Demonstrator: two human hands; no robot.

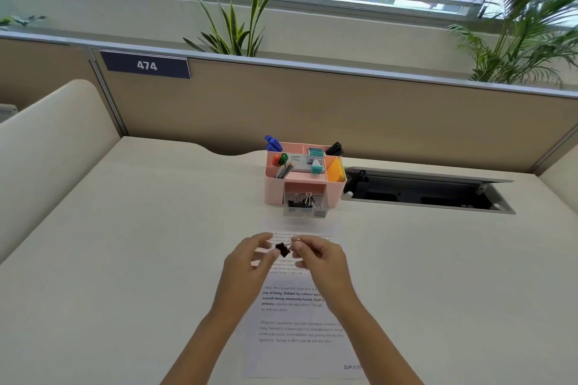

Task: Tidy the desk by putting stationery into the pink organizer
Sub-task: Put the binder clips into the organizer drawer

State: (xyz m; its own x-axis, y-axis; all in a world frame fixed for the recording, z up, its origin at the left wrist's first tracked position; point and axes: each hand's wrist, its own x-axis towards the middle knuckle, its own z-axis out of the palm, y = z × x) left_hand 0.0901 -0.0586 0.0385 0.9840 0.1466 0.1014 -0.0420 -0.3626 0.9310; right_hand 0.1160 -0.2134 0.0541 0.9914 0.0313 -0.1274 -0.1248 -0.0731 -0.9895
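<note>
You had both hands, left (250,262) and right (319,256), pinching a black binder clip (282,249), with the pink organizer (275,187) just beyond.

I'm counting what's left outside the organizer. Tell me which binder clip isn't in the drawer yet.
The black binder clip held between both hands above the printed sheet. The other clips sit in the pink organizer's open drawer.

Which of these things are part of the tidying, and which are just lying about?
Part of the job: binder clip, left hand, right hand, pink organizer, its open drawer.

Just there: printed sheet, plants, cable hatch, sign 474.
</note>
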